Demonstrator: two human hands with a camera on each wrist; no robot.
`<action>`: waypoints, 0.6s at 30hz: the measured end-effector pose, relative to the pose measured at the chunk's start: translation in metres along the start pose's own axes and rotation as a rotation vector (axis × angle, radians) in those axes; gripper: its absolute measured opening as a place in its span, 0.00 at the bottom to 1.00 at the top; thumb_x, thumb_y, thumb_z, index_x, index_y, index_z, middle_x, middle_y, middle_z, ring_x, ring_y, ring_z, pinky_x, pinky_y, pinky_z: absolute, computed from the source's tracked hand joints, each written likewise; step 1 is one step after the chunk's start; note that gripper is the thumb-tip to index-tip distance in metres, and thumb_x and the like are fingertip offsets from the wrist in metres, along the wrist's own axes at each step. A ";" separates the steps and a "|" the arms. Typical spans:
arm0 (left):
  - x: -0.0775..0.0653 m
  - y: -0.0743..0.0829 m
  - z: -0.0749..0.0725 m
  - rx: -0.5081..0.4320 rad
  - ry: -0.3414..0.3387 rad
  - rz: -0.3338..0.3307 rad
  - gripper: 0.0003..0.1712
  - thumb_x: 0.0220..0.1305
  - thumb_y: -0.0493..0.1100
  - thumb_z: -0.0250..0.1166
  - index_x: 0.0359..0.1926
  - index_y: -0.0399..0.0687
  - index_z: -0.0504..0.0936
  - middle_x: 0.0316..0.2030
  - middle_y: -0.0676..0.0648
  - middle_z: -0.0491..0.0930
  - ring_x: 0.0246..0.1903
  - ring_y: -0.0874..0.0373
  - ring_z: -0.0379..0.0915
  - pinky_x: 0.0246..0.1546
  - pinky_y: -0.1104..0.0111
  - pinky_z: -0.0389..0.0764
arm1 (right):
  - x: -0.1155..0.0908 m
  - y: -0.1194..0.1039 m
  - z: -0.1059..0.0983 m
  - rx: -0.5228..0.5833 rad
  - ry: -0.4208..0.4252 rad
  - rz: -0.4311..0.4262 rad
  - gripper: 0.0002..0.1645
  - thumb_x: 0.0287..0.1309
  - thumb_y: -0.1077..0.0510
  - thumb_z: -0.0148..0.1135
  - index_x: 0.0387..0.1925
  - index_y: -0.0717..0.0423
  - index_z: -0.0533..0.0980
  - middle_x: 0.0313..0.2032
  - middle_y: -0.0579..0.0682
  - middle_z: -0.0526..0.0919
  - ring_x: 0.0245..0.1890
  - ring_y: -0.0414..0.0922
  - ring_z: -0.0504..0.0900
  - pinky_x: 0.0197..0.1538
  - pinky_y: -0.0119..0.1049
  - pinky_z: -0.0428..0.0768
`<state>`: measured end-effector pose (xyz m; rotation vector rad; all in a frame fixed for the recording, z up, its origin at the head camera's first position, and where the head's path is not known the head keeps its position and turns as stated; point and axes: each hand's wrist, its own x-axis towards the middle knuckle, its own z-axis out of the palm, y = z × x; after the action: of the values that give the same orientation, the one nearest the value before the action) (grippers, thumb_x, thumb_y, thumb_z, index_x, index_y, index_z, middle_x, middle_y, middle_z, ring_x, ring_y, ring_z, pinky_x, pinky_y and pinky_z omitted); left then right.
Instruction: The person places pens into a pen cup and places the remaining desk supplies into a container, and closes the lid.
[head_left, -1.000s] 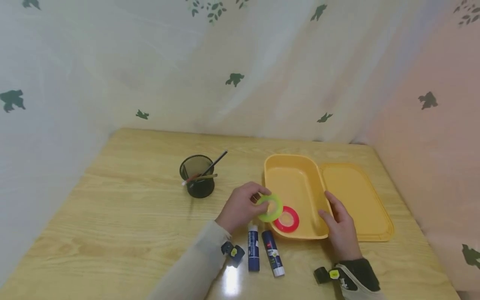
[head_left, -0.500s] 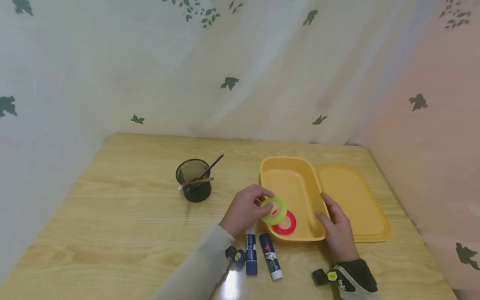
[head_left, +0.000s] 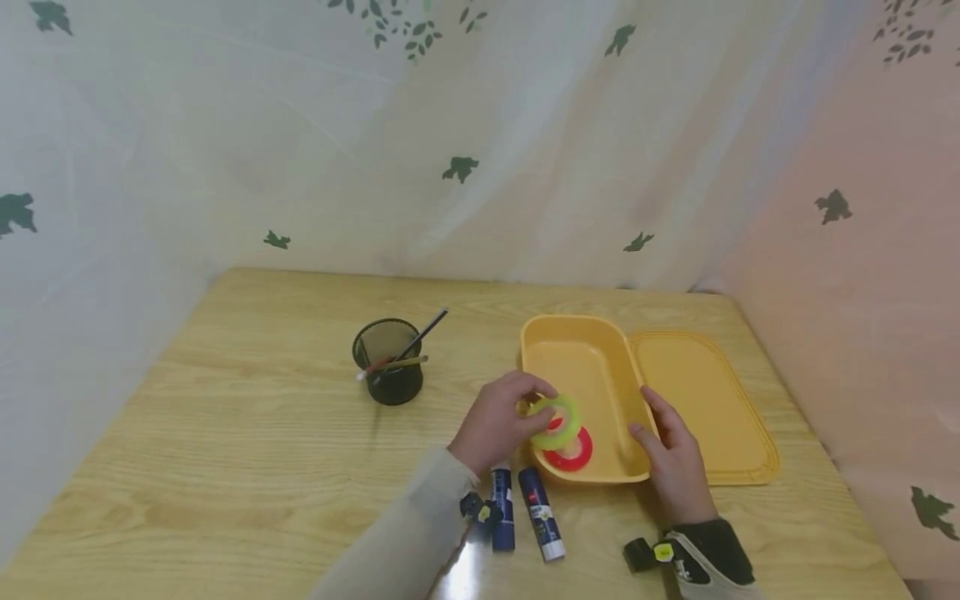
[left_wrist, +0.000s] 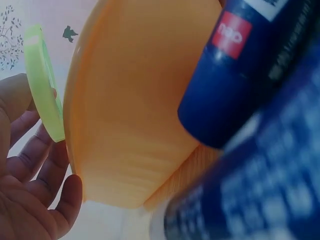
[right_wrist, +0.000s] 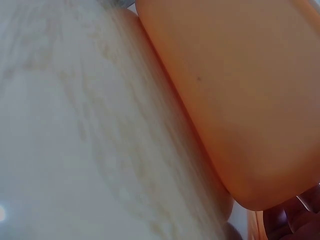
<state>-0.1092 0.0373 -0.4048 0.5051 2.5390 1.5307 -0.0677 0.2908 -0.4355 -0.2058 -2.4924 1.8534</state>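
Observation:
My left hand pinches a yellow-green tape roll over the near left corner of the yellow plastic box. In the left wrist view, the tape roll stands on edge beside the box's rim, with thumb and fingers around its lower part. A red tape roll lies inside the box, partly covered by the green one in the head view. My right hand grips the box's right wall, thumb at the rim. From the right wrist, fingers show below the box's side.
Two blue glue sticks, one partly behind the left wrist and one with a white end, lie in front of the box. A yellow lid lies to its right. Left stands a black mesh pen holder with pencils.
My left hand has carried the green tape roll rightward, from the box's left rim to over the box, where it overlaps the red one. The right hand keeps its grip.

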 end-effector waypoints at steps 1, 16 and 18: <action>0.001 0.000 0.001 0.001 -0.002 0.006 0.11 0.64 0.45 0.71 0.47 0.58 0.85 0.44 0.61 0.80 0.44 0.63 0.74 0.45 0.70 0.79 | 0.000 0.000 0.000 0.001 -0.001 0.001 0.35 0.73 0.61 0.54 0.77 0.58 0.56 0.78 0.55 0.53 0.77 0.49 0.49 0.64 0.16 0.61; 0.008 0.004 0.010 0.040 -0.035 0.001 0.11 0.64 0.45 0.70 0.47 0.58 0.85 0.47 0.60 0.81 0.45 0.62 0.75 0.45 0.70 0.79 | 0.001 -0.001 -0.001 0.005 -0.004 -0.024 0.34 0.73 0.63 0.53 0.76 0.59 0.57 0.77 0.56 0.53 0.77 0.50 0.48 0.64 0.15 0.59; 0.009 0.004 0.011 0.048 -0.048 -0.003 0.11 0.64 0.45 0.70 0.47 0.58 0.85 0.47 0.60 0.81 0.46 0.62 0.75 0.46 0.70 0.79 | 0.001 0.000 -0.001 -0.005 0.000 -0.024 0.34 0.73 0.63 0.53 0.76 0.59 0.57 0.77 0.55 0.54 0.77 0.50 0.49 0.63 0.14 0.59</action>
<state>-0.1138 0.0510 -0.4059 0.5367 2.5442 1.4419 -0.0684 0.2917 -0.4349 -0.1759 -2.4882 1.8384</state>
